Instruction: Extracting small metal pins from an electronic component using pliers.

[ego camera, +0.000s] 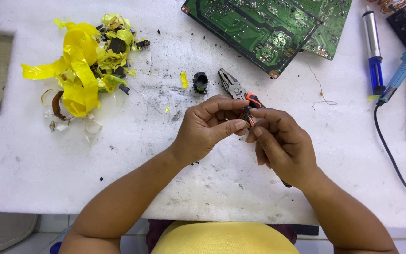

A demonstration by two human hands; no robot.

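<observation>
A small dark coil part is pinched between the fingertips of the left hand and the right hand, both closed on it above the white foam board. Just beyond the hands, pliers and a black bobbin are lying; a heap of yellow tape is seen well to the left, a green circuit board beyond

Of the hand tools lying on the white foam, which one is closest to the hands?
The pliers, lying just beyond the fingertips; the two blue tools lie far off at the right edge.
</observation>
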